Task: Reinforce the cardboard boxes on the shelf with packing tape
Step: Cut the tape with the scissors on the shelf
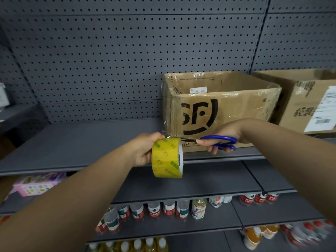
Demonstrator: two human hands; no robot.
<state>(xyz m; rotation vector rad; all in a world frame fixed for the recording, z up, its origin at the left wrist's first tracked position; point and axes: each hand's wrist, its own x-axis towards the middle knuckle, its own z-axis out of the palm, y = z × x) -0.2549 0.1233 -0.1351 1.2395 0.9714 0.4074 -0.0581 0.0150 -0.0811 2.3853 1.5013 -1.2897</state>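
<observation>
While our left hand (143, 150) grips the yellow tape roll (167, 158), our right hand (227, 135) holds blue-handled scissors (221, 141). Blades point left toward it.

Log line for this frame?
left hand: holds yellow tape roll | right hand: holds blue scissors, blades toward roll | cardboard box: on shelf

Second box (307, 100) partly beyond right edge
</observation>
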